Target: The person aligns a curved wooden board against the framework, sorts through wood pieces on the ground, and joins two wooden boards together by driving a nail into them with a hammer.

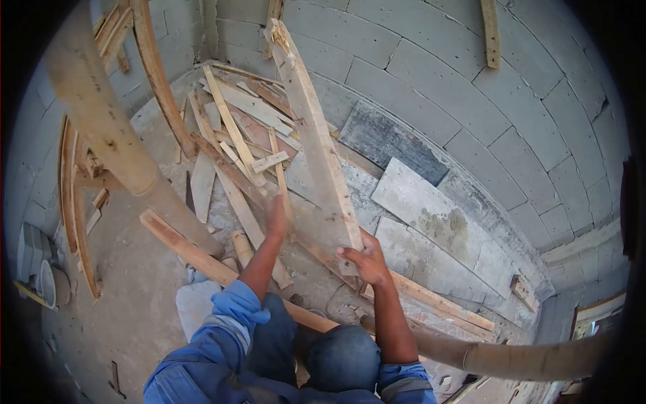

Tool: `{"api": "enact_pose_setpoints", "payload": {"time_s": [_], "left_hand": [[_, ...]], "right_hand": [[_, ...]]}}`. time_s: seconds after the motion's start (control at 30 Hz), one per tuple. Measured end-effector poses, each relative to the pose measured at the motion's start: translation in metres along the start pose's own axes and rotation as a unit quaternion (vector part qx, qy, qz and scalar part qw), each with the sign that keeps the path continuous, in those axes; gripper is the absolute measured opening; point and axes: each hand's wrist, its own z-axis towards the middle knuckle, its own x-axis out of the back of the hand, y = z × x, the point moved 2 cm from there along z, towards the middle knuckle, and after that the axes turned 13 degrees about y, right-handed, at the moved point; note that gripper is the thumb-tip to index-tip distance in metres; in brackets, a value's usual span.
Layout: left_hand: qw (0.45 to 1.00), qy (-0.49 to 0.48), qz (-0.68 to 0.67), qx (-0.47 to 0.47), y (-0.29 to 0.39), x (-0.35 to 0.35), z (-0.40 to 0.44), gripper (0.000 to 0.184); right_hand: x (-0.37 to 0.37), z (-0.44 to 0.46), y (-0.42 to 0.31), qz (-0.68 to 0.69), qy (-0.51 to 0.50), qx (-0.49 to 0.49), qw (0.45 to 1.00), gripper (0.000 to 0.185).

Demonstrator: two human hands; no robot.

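1. Wooden plank [316, 141], rough and splintered at its far end, slants up and leftward from the right hand, in the middle of the view.
2. The right hand [367, 260] holds the plank's near end, its thumb laid across the broad face and its fingers pinching the edge.
3. The left hand [274, 217] is blurred, just left of the plank and over the scrap wood; whether its fingers are spread or closed, I cannot tell.
4. Scrap wood [232, 128] lies crisscrossed on the concrete floor [145, 269] beyond the left hand.
5. Right of the plank, a dark panel [393, 143] and pale slabs [447, 219] lie along the foot of the block wall [431, 81].
6. Blue-clad knees [343, 357] show below the hands, with a round pole [525, 360] to their right.
7. A bucket [54, 284] is at the far left.
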Motion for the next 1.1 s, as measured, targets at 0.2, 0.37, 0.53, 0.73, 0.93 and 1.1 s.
{"api": "enact_pose_setpoints", "payload": {"time_s": [0.2,0.37,0.53,0.73,0.93,1.1], "left_hand": [[0.904,-0.272,-0.270,0.190,0.141,-0.075,-0.101,0.069],[0.937,-0.246,-0.183,0.166,0.163,-0.085,-0.151,0.066],[0.956,-0.214,-0.140,0.142,0.085,-0.092,-0.135,0.074],[0.973,-0.160,0.009,0.163,-0.087,-0.003,-0.093,0.084],[0.909,-0.232,0.345,0.043,0.008,0.063,-0.085,0.082],[0.884,-0.243,0.400,0.027,-0.001,0.094,-0.082,0.093]], "right_hand": [[0.035,-0.063,-0.016,0.007,-0.017,-0.031,0.999,0.055],[0.053,-0.089,-0.006,0.030,-0.028,-0.076,0.996,0.053],[0.058,-0.091,0.016,-0.059,0.023,-0.057,0.996,0.057],[0.022,-0.065,0.027,-0.191,0.087,0.065,0.976,0.069],[-0.016,0.086,-0.037,-0.301,0.137,0.260,0.907,0.080],[-0.112,0.089,-0.199,-0.369,0.289,0.528,0.709,0.073]]}}
